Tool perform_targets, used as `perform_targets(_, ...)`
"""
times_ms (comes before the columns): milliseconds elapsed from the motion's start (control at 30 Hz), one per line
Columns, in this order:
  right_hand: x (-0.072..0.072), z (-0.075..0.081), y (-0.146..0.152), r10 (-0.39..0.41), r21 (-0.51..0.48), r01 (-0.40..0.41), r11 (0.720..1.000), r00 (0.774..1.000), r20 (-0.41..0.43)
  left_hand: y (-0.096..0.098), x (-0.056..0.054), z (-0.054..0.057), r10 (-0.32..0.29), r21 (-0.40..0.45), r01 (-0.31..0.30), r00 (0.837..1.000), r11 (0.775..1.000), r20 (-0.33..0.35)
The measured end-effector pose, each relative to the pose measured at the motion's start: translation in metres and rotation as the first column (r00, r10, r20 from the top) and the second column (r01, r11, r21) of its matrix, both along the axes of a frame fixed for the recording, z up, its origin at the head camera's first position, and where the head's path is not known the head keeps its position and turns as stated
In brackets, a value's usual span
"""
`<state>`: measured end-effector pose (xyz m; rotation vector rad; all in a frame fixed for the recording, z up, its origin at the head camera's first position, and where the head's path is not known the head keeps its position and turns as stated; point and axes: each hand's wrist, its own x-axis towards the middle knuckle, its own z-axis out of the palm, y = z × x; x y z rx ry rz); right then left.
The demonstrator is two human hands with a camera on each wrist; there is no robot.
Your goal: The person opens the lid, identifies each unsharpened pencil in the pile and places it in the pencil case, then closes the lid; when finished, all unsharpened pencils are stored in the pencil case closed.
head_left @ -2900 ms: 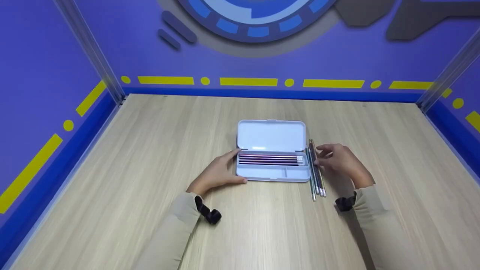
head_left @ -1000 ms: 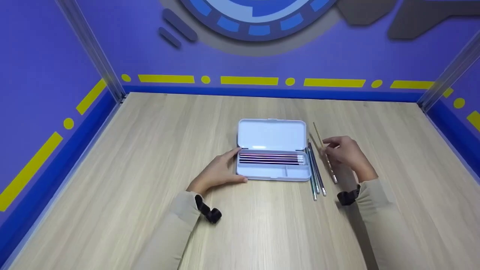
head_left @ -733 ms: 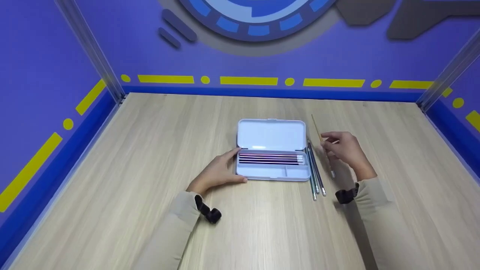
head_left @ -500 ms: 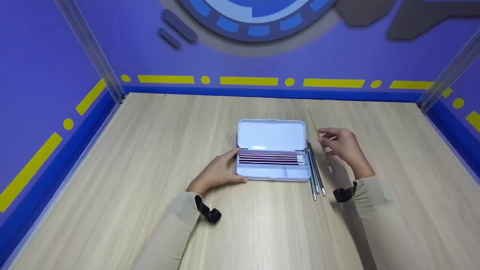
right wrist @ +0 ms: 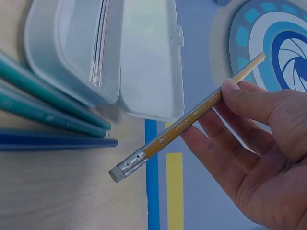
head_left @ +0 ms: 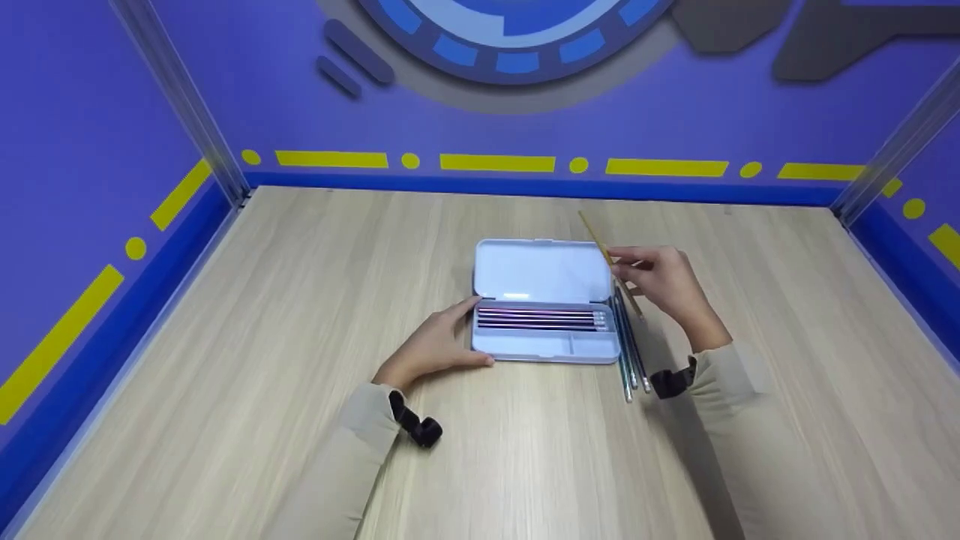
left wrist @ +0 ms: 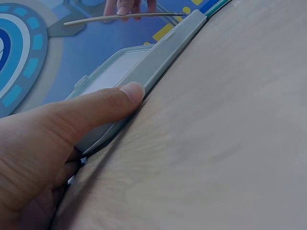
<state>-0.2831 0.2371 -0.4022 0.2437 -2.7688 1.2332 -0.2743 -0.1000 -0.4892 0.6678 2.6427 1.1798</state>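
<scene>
My left hand (head_left: pixel 431 345) steadies a white pencil case (head_left: pixel 544 270) at its left end, thumb along the front edge and fingers at the left side. The case lies with its lid raised. Several shiny purple pencils (head_left: pixel 536 319) with white erasers fill its rear compartment; the two front compartments hold nothing visible. Above the table, by the lid's right edge, my right hand (head_left: pixel 664 281) pinches a yellow pencil (right wrist: pixel 184 123) between thumb and fingertips. Its metal ferrule and eraser point down toward the table, its other end up and away.
Two teal pencils (right wrist: pixel 48 112) and a blue one (right wrist: pixel 57 142) lie on the wooden table (head_left: pixel 315 285), close against the case's right side, eraser ends toward me. Blue panels (head_left: pixel 420 120) with yellow marks border the table at the back and sides.
The right hand has taken the yellow pencil from the group beside the case, lifted it, and carried it forward and then left toward the lid. The left hand and case have stayed put.
</scene>
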Motion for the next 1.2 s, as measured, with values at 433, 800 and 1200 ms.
perform_targets(433,0.000,0.006,-0.028,0.108,0.051,-0.104,0.993,0.991,-0.074,0.000,-0.001,-0.002,0.012,0.016,-0.012,1.000,1.000,0.015)
perform_targets(800,-0.001,0.002,-0.047,0.251,0.100,-0.239,0.966,0.959,-0.130,0.000,0.000,0.000,0.013,0.003,-0.013,1.000,1.000,0.023)
perform_targets(1200,-0.002,-0.008,-0.058,0.358,0.161,-0.342,0.926,0.930,-0.087,0.000,0.001,0.000,0.022,-0.009,-0.022,1.000,1.000,0.018)
